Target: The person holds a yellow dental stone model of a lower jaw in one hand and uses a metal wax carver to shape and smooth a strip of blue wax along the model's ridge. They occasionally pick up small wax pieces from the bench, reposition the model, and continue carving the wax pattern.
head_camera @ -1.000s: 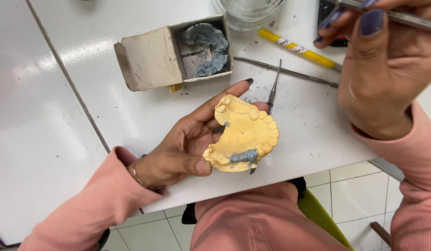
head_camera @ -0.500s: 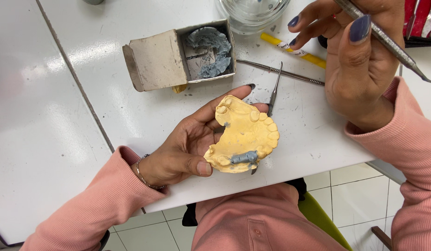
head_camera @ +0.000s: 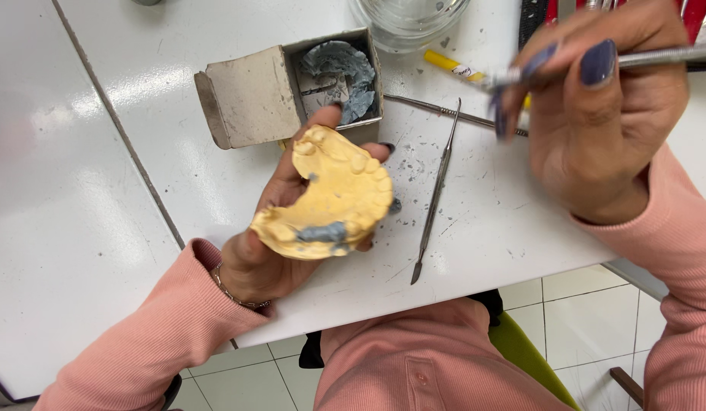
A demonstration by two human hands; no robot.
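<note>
We see the right hand (head_camera: pixel 604 129) blurred by motion, and the thin metal instrument (head_camera: pixel 657 55) it grips runs off the right edge, so its far end is lost to us. The yellow horseshoe-shaped plaster dental cast (head_camera: pixel 330 194) hides most of the left hand's (head_camera: pixel 269 243) palm and fingers. The clear glass bowl (head_camera: pixel 410 19) is cut by the top edge. The yellow pencil-like stick (head_camera: pixel 452 68) vanishes behind the right hand's fingers. We cannot make out the red-and-black items (head_camera: pixel 539 15) at the top right.

1. Open box (head_camera: pixel 250 103) with grey lump (head_camera: pixel 339 68) on white table (head_camera: pixel 102 190)
2. Glass jar (head_camera: pixel 410 19) beside yellow pen (head_camera: pixel 452 68)
3. Two metal tools (head_camera: pixel 437 190) crossing
</note>
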